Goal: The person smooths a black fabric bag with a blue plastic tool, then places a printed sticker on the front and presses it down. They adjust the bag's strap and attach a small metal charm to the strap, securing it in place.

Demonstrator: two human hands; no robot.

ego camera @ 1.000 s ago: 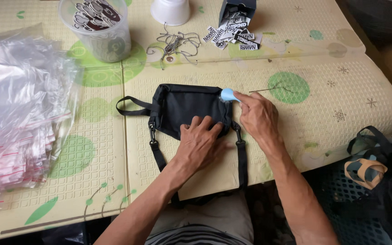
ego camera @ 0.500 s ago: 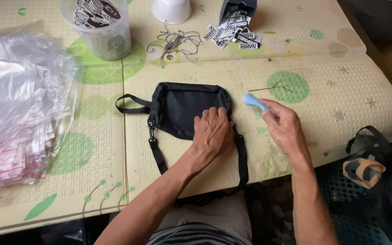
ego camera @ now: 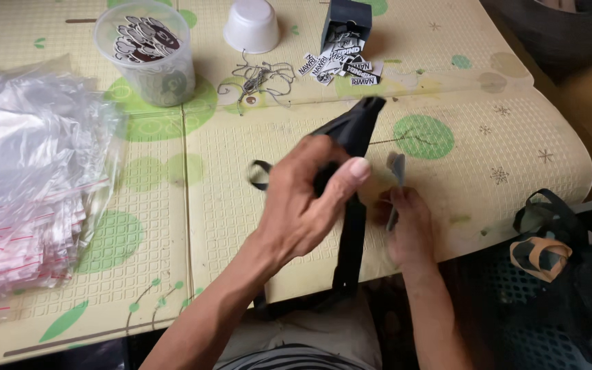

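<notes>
Both hands work above the desk's [ego camera: 447,89] near edge: the left hand [ego camera: 306,205] grips the black pouch [ego camera: 354,130] lifted on end, long axis upright, just left of the right hand [ego camera: 409,229] pinching a small pale-blue tool [ego camera: 397,168].

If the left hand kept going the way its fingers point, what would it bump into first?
The left hand holds the black strap bag, its fingers pointing right. Going straight on, it would probably first meet the right hand and the small grey tool it holds, though depth is hard to judge.
</notes>
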